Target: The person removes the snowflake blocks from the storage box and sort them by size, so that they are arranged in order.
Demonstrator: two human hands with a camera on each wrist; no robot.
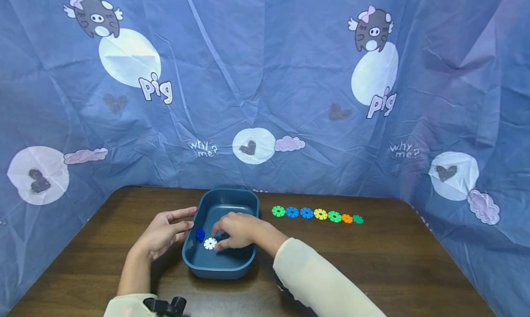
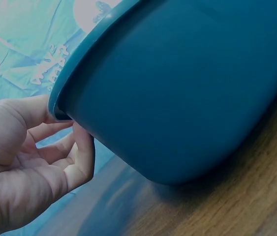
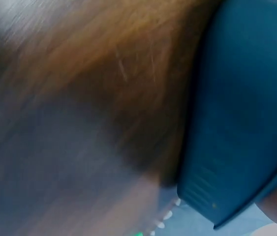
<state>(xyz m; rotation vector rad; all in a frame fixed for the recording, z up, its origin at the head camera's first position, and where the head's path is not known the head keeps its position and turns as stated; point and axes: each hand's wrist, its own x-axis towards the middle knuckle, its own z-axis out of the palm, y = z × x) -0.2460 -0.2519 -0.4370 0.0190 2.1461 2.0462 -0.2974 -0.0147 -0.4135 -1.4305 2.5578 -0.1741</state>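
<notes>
A dark teal plastic bin [image 1: 219,274] stands on the table, its near outside wall large in the left wrist view. At its left side my left hand [image 1: 163,234] touches the rim and outer wall with its fingers. My right hand [image 1: 238,230] reaches over the right rim into the bin, thumb and index finger apart beside a white snowflake disc [image 1: 210,243]; the thumb tip is at the disc's edge. Next to it is a dark blue snowflake disc [image 1: 200,234], near the left inner wall. In the right wrist view the bin [image 3: 241,113] hides most of the hand.
To the right of the bin, a row of several snowflake discs lies on the brown wooden table [image 1: 372,262], from a light green disc [image 1: 278,211] to a dark green disc [image 1: 358,219]. A blue printed curtain [image 1: 265,100] hangs behind the table.
</notes>
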